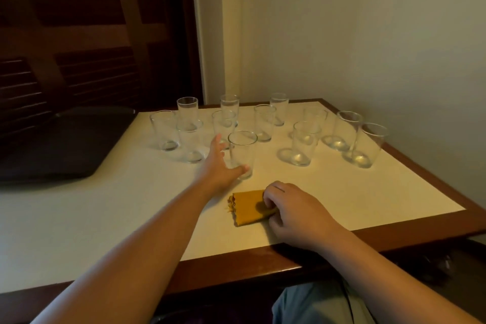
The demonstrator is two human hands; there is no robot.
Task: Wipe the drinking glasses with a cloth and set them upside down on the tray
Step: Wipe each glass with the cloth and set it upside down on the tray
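You reach for the nearest glass (242,152).
It stands between the open, spread thumb and fingers of your left hand (219,167), ungripped; your right hand (297,214) pinches the cloth (248,207). Close, lift, then wipe.

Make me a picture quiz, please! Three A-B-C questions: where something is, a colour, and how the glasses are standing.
1. Where is the dark tray? A) left of the glasses B) right of them C) on the floor
2. What colour is the cloth? A) blue B) yellow C) white
3. How do the glasses stand? A) upside down B) on their sides C) upright
Answers: A, it lies at the table's left side; B, mustard yellow in the right hand; C, open rims face up.
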